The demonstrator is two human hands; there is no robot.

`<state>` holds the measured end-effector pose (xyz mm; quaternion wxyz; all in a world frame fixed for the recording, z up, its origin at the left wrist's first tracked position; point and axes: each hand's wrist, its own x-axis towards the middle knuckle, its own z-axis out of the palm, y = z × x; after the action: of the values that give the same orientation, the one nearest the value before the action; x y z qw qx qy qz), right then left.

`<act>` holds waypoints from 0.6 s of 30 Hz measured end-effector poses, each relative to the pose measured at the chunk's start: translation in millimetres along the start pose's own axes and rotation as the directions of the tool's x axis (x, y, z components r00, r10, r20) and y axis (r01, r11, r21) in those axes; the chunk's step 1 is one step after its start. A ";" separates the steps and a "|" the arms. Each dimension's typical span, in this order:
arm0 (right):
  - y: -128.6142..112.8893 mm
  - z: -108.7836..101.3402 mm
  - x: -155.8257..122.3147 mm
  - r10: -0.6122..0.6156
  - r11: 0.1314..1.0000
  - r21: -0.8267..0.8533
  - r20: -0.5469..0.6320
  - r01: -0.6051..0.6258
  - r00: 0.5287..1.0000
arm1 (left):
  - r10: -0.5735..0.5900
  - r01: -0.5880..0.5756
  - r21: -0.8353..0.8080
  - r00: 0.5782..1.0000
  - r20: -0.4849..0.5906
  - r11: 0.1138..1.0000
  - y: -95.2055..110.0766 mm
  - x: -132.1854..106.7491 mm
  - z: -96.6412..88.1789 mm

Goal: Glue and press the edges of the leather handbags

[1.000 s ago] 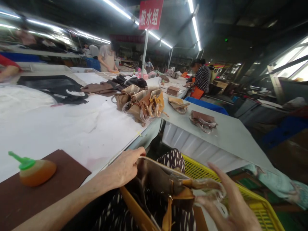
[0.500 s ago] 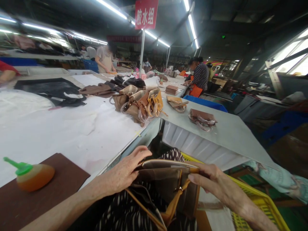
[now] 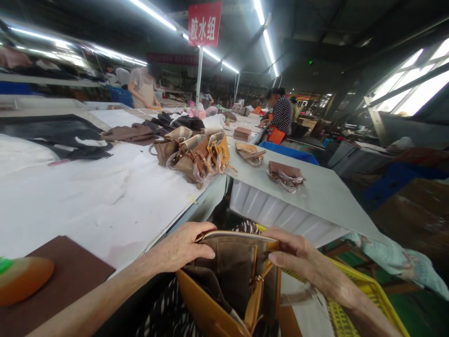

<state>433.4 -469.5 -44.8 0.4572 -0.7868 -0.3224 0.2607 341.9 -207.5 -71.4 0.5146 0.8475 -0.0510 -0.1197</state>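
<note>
Along the left side of the hall ran a long white worktable (image 3: pixel 87 196), and a grey board (image 3: pixel 326 196) jutted from its near corner over a white ribbed bin (image 3: pixel 266 213). Below that stood a yellow crate (image 3: pixel 368 299), just beside the person's right forearm. On the worktable a heap of tan handbags (image 3: pixel 196 157) lay well beyond the hands. A brown mat (image 3: pixel 70 276) lay at the near left edge, and an orange glue bottle (image 3: pixel 21 281) rested on it, partly cut off by the frame. A co-worker in a dotted top (image 3: pixel 280 114) stood far down the line.

Just off the table's near edge, over the person's patterned lap, the brown bag (image 3: pixel 235 276) hung between both hands with its mouth upward. The left hand (image 3: pixel 182 245) gripped the left end of its rim, thumb lying along the front and fingers curled behind. The right hand (image 3: pixel 298 260) pinched the right end, fingers folded over the top edge. Both hands were closed firmly on it, and the rim ran nearly level between them. The bag was dull brown leather with a pale line along the rim. An ochre strap dropped down its middle to a small metal fitting, and a brighter orange-yellow panel showed below.
</note>
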 end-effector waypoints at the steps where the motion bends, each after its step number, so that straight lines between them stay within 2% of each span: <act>1: 1.1 -0.8 -0.3 0.018 1.000 0.018 0.017 -0.018 1.000 | -0.006 0.006 0.010 1.000 -0.012 1.000 1.2 -1.1 0.3; 4: 2.7 -1.5 -1.7 0.043 0.997 0.062 0.054 -0.046 0.998 | -0.002 0.015 0.108 0.993 -0.116 0.994 5.3 -6.4 3.0; 6: 2.8 -0.5 -2.7 0.035 0.997 0.073 0.039 -0.037 0.999 | 0.063 -0.024 0.220 0.983 -0.172 0.975 8.0 -10.5 5.0; 9: 3.6 1.7 -4.0 0.022 0.998 0.062 -0.014 -0.021 1.000 | 0.196 -0.119 0.391 0.967 -0.165 0.913 9.3 -15.3 6.5; 11: 4.5 3.0 -4.5 0.032 0.998 0.060 -0.032 -0.030 0.999 | 0.231 -0.142 0.469 0.963 -0.138 0.872 7.3 -16.3 6.6; 14: 5.6 4.4 -4.3 0.058 0.996 0.071 -0.027 -0.056 0.998 | 0.218 -0.119 0.512 0.966 -0.138 0.851 1.7 -13.5 7.2; 18: 6.2 5.2 -2.8 0.100 0.989 0.119 -0.049 -0.093 0.994 | 0.190 -0.091 0.480 0.968 -0.162 0.873 -6.2 -8.5 11.1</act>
<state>429.6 -471.0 -52.3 0.4978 -0.7804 -0.2555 0.2792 330.6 -212.3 -80.5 0.3044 0.9483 -0.0872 0.0213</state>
